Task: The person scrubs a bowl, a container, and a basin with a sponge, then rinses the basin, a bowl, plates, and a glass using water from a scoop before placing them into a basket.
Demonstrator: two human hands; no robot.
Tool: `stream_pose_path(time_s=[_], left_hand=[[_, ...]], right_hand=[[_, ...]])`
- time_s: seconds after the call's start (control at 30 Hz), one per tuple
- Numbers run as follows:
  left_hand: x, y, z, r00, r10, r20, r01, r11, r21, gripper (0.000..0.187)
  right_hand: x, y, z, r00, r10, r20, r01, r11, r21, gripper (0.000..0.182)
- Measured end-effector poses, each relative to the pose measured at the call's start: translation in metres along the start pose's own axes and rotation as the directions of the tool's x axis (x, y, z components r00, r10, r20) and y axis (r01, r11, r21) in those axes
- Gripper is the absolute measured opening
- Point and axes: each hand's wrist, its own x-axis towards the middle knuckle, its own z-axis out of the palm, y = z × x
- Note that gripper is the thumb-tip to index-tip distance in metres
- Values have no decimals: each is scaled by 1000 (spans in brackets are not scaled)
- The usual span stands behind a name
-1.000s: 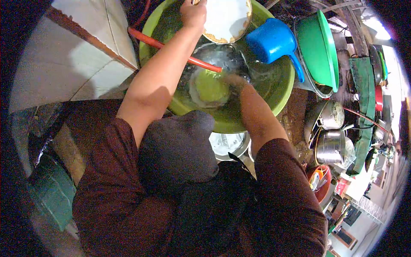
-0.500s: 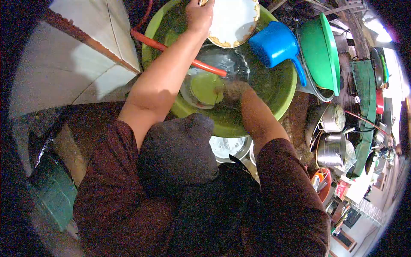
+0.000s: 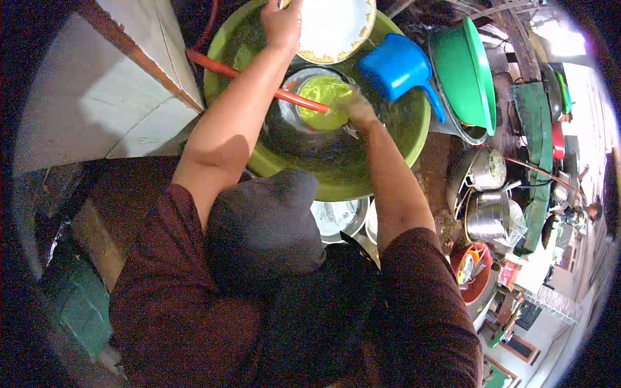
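My left hand (image 3: 283, 24) grips the left rim of a white plate with a gold patterned edge (image 3: 333, 26), above the far part of a large green basin (image 3: 411, 142). In the basin's water, my right hand (image 3: 354, 107) is closed at the right edge of a yellow-green dish (image 3: 323, 97); the fingers are partly blurred. Around that dish shows a pale round vessel (image 3: 294, 107). A red hose (image 3: 301, 99) passes under my left forearm, its end over the yellow-green dish.
A blue dipper (image 3: 398, 64) rests at the basin's right side, beside a green tub (image 3: 459, 77). Metal pots (image 3: 486, 216) and a red bowl of utensils (image 3: 475, 284) lie farther right. A tiled wall (image 3: 142, 77) rises at left. A metal basin (image 3: 336, 216) sits near my knees.
My right hand has moved up and away from me in the basin, and the yellow-green dish now shows higher and more plainly. The whole view has shifted slightly left.
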Motion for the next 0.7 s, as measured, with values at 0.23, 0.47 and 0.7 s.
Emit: stream_pose_path(time_s=[0.23,0.47,0.7], left_hand=[[-7,-12,-1,974,224,36,-222,908,354,31],[6,-59,-7,885,448,130,-453,759,467,34],[-4,-29,-31,720,597,352,-675,487,555,26]], right_hand=[[-98,-47,-65,914,-198,-353,130,970,-207,25],[-204,-95,-122,740,-479,-473,119,785,-608,39],[-384,-49,-226,479,-252,-841,-248,880,-405,25]])
